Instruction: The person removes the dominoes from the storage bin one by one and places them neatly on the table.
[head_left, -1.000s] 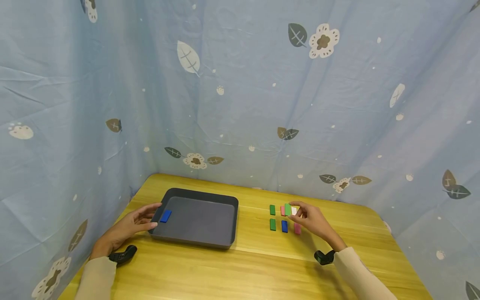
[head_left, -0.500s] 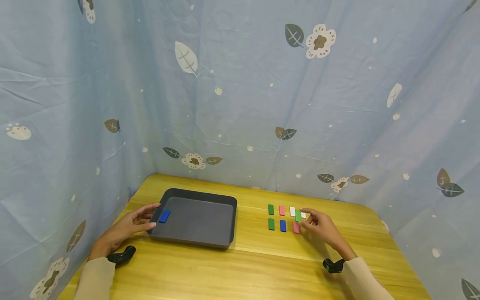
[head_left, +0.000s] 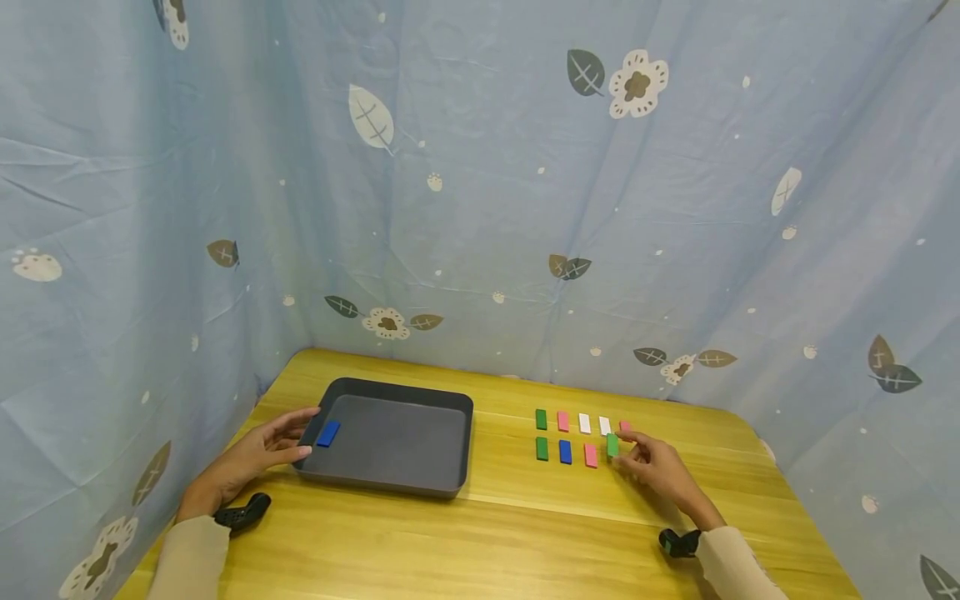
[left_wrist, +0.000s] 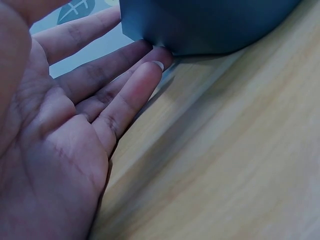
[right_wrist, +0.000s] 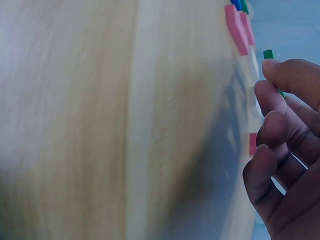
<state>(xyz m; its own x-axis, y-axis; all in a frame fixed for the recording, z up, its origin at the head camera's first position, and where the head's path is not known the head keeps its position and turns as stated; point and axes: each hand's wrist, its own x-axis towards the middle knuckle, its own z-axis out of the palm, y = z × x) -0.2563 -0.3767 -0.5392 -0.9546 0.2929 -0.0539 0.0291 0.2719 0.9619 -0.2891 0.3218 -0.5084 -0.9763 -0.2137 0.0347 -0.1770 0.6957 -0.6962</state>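
My right hand point(head_left: 660, 471) pinches a small green rectangular block point(head_left: 612, 446) between thumb and fingertips, at the right end of the front row. In the right wrist view, part of that green block point(right_wrist: 268, 54) shows past the fingertips. Beside it in this row lie a pink block point(head_left: 590, 455), a blue block point(head_left: 566, 452) and a green block point(head_left: 542, 448). At the far left, my left hand point(head_left: 247, 458) rests with extended fingers against the dark grey tray point(head_left: 467, 450). The left wrist view shows fingertips at the tray's wall point(left_wrist: 200, 25). A blue block point(head_left: 327, 433) lies inside the tray.
The back row holds a green block point(head_left: 541, 419), a pink block point(head_left: 563, 421), two white blocks point(head_left: 584, 423) and another pink block point(head_left: 626, 427). A blue patterned curtain point(head_left: 480, 208) surrounds the wooden table point(head_left: 450, 542) at the back and sides.
The right hand has carried the green block rightward and nearer the person, from over the back row to the front row's right end. The left hand stays at the tray.
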